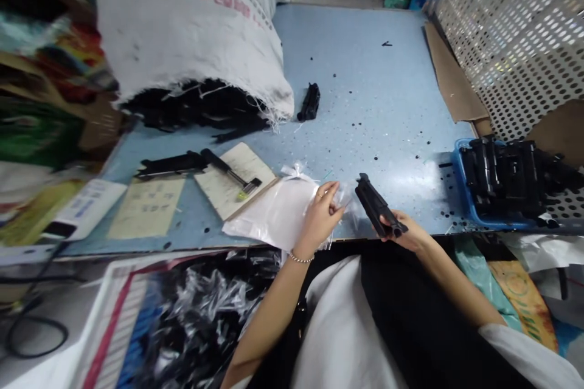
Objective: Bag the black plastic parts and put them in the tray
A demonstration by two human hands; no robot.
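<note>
My right hand (405,230) is closed around the lower end of a long black plastic part (376,202), held tilted above the table's front edge. Just left of it, my left hand (323,214) has its fingers bent together on the edge of a thin clear plastic bag (347,200). Under that wrist lies a stack of clear bags (274,213), partly over a worn board (237,164). A brush-like tool with a black handle (230,170) rests on the board. Another black part (171,164) lies left of it, and a shorter one (310,102) sits farther back.
A big white woven sack (191,24) spills black parts at the back left. On the right stands a blue basket (465,194) filled with black parts, beside a perforated white crate (524,42). A crate of bagged black parts (191,316) stands below the blue table (356,91).
</note>
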